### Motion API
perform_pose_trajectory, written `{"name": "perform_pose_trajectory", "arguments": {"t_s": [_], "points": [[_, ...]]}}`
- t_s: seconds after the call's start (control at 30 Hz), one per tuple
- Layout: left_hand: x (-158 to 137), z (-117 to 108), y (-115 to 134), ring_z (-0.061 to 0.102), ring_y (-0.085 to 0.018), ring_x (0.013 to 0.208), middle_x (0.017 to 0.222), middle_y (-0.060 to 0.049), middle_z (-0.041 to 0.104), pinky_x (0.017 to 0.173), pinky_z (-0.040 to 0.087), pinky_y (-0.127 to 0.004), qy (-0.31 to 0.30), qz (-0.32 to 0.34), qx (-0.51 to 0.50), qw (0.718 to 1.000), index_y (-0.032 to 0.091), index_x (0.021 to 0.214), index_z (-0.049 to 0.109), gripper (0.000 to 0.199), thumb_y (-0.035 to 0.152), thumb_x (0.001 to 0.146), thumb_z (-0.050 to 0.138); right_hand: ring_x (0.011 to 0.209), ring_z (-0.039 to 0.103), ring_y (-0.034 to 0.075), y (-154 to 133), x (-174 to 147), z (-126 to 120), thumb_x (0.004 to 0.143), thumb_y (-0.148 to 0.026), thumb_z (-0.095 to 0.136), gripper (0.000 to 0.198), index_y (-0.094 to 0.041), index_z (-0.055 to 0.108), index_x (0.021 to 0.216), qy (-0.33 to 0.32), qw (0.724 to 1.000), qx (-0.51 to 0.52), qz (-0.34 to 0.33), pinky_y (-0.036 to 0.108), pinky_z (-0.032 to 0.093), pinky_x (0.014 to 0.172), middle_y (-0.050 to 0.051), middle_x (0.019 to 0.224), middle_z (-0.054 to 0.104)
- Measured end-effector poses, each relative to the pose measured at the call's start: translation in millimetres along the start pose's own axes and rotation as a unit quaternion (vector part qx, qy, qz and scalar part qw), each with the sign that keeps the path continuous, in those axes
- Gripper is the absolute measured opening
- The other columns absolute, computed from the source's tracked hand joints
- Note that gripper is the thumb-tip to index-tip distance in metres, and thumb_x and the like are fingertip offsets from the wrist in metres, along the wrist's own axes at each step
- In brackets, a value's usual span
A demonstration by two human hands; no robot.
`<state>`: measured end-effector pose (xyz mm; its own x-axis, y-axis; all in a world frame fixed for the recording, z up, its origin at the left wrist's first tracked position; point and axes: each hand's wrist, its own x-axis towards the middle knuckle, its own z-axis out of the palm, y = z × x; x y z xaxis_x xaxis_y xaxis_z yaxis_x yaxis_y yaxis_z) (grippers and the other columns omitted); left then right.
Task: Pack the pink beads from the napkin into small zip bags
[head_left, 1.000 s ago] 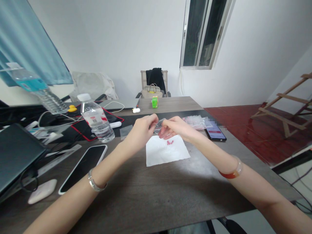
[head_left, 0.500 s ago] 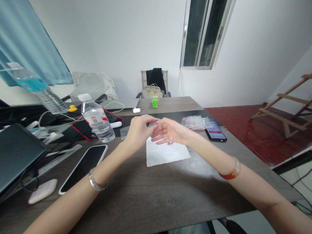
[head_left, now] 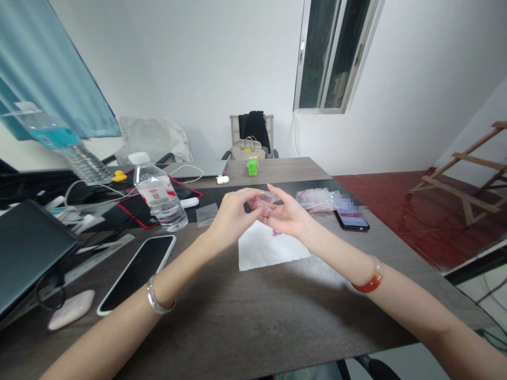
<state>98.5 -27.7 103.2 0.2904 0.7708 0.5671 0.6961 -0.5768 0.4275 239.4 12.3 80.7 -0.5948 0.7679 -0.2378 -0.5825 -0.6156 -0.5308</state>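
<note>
Small clear bag (head_left: 266,200) (pinched) between both hands' fingers (head_left: 253,196)

A water bottle (head_left: 159,191) stands left of centre on the dark table (head_left: 253,327), with a second bottle (head_left: 59,145) tilted at the far left. A phone (head_left: 137,272) lies face up at lower left, a white case (head_left: 71,310) beside it. Another phone (head_left: 351,217) lies right of centre, next to a pile of bags (head_left: 317,198). A green box (head_left: 252,165) stands at the far edge, a chair (head_left: 251,136) behind it. A window (head_left: 328,55) is at upper right.
</note>
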Motion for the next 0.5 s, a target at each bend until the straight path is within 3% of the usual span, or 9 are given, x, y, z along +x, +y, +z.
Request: {"name": "perform_pose_trajectory", "arguments": {"t_s": [0.07,0.17,0.23,0.3,0.37,0.43,0.5], "points": [[-2.0,3.9,1.6,0.068,-0.019,0.085,0.096,-0.006,0.073,0.081,0.052,-0.033,0.017,0.004,-0.006,1.0,0.017,0.092,0.068,0.022,0.011,0.076,0.055,0.068,0.063,0.008,0.4,0.6,0.2,0.086,-0.026,0.061,0.013,-0.015,0.058,0.08,0.012,1.0,0.018,-0.006,0.018,0.054,0.065,0.002,0.077,0.062],[-5.7,10.8,4.2,0.065,-0.022,0.1,0.105,-0.008,0.07,0.089,0.049,-0.037,0.062,0.013,-0.016,0.998,0.017,0.08,0.062,0.011,0.013,0.076,0.053,0.063,0.061,0.008,1.2,6.0,-5.3,0.084,-0.021,0.062,0.008,-0.016,0.059,0.078,0.027,0.999,0.016,-0.021,0.018,0.053,0.059,0.0,0.071,0.061],[-8.8,17.0,3.2,0.061,-0.024,0.11,0.113,-0.01,0.066,0.094,0.047,-0.041,0.098,-0.004,-0.03,0.995,0.018,0.088,0.056,0.013,0.015,0.075,0.054,0.067,0.063,0.01,1.6,12.2,-13.0,0.082,-0.02,0.064,0.006,-0.016,0.06,0.079,0.045,0.998,0.004,-0.031,0.02,0.054,0.062,0.001,0.073,0.062],[-12.7,25.9,-2.5,0.057,-0.026,0.116,0.122,-0.014,0.06,0.097,0.045,-0.044,0.11,-0.035,-0.039,0.993,0.018,0.105,0.048,0.035,0.018,0.072,0.058,0.07,0.065,0.011,1.5,19.1,-22.0,0.08,-0.02,0.066,0.007,-0.016,0.061,0.078,0.071,0.997,-0.016,-0.032,0.022,0.054,0.065,0.002,0.074,0.063],[-18.0,37.9,-13.4,0.053,-0.03,0.121,0.13,-0.02,0.053,0.099,0.042,-0.049,0.073,-0.066,-0.03,0.995,0.015,0.123,0.037,0.063,0.022,0.067,0.064,0.069,0.064,0.011,0.9,25.5,-31.0,0.077,-0.019,0.068,0.008,-0.017,0.06,0.075,0.092,0.994,-0.052,-0.039,0.022,0.054,0.066,0.001,0.072,0.064],[-25.0,52.1,-27.1,0.046,-0.035,0.127,0.135,-0.026,0.047,0.101,0.038,-0.053,-0.006,-0.105,-0.016,0.994,0.011,0.135,0.024,0.087,0.028,0.063,0.07,0.064,0.062,0.01,0.2,30.5,-39.4,0.074,-0.018,0.069,0.011,-0.018,0.059,0.073,0.104,0.986,-0.114,-0.058,0.023,0.053,0.066,0.0,0.067,0.063],[-33.2,65.9,-39.5,0.044,-0.038,0.129,0.139,-0.029,0.042,0.102,0.037,-0.056,-0.088,-0.146,-0.014,0.985,0.009,0.141,0.016,0.098,0.037,0.064,0.071,0.06,0.06,0.01,0.4,34.1,-47.5,0.071,-0.017,0.071,0.013,-0.018,0.058,0.072,0.106,0.976,-0.172,-0.081,0.024,0.053,0.066,-0.002,0.063,0.061]]}}
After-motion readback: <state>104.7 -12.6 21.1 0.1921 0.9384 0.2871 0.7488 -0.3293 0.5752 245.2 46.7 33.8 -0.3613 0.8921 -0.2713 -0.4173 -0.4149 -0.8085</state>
